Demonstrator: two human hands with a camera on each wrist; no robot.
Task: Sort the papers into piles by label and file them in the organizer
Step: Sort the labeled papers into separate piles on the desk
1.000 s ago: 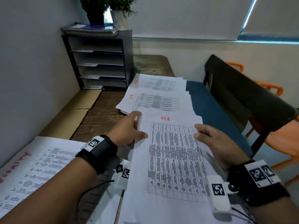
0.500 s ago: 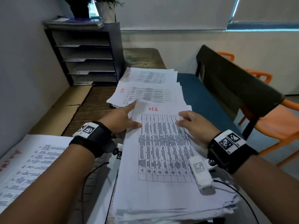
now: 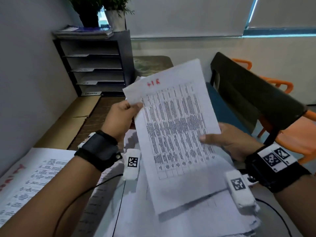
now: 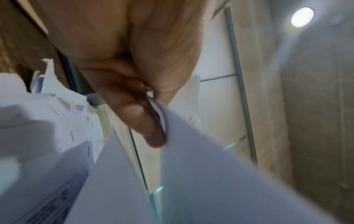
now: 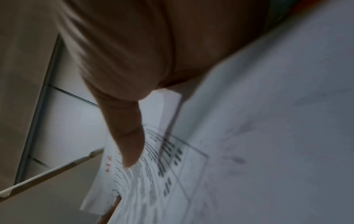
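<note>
A printed sheet (image 3: 176, 127) with a red handwritten label at its top is lifted off the stack and tilted. My left hand (image 3: 123, 115) pinches its upper left edge; the left wrist view shows the hand (image 4: 138, 106) with thumb and fingers closed on the sheet (image 4: 201, 174). My right hand (image 3: 222, 139) grips the sheet's right edge, thumb on top; the right wrist view shows that thumb (image 5: 128, 136) pressed on the printed sheet (image 5: 249, 151). Below lies the thick paper stack (image 3: 196, 223). The black organizer (image 3: 95, 65) with several shelves stands at the back left.
Another printed pile (image 3: 29, 182) with red writing lies at the near left. Cardboard (image 3: 68, 124) lies along the left wall. Potted plants (image 3: 102, 11) and booklets sit on the organizer. A dark chair (image 3: 253, 98) and orange chairs (image 3: 301, 134) stand at the right.
Both hands took hold of the top sheet and lifted it off the stack, tilting it up. The sorted piles on the table behind are now hidden by it.
</note>
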